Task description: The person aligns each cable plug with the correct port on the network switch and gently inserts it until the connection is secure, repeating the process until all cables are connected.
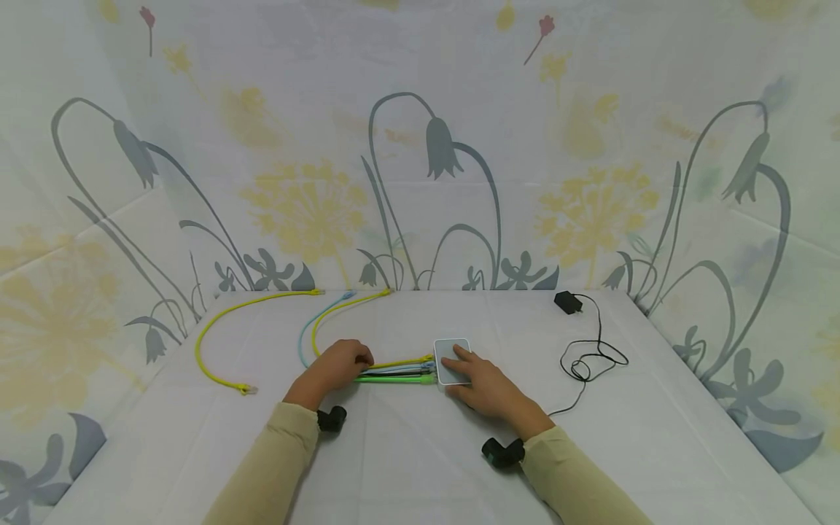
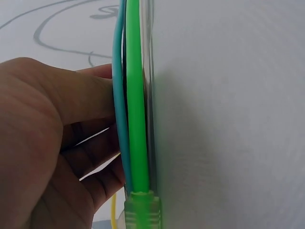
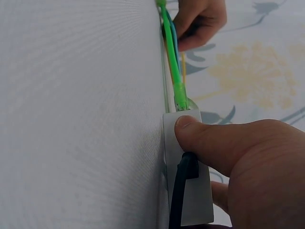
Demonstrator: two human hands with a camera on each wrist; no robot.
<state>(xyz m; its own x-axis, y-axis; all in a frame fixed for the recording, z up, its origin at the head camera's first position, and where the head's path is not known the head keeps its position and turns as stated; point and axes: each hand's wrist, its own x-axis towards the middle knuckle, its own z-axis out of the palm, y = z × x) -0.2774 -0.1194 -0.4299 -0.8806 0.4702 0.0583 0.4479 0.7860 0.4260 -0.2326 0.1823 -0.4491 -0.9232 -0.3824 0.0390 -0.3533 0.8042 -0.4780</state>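
Note:
A white network switch (image 1: 445,348) lies mid-table. My right hand (image 1: 488,390) holds it, fingers spread over its top and thumb on the near side wall (image 3: 193,202), beside a black plug. Side by side at the switch's left edge run several network cables: a green cable (image 1: 394,379), a black one, a light blue one and a yellow cable (image 1: 403,362). At the left part of this bundle my left hand (image 1: 337,363) pinches cables between thumb and curled fingers; exactly which ones is hidden. In the left wrist view, the green cable (image 2: 136,95) and a blue cable (image 2: 119,95) pass before its fingertips.
Another yellow network cable (image 1: 199,343) lies curved at the left. Behind my left hand, a yellow cable (image 1: 324,315) and a light blue cable (image 1: 302,337) curve toward the back edge. At right, a black power adapter (image 1: 567,302) trails a looped black cord (image 1: 584,372).

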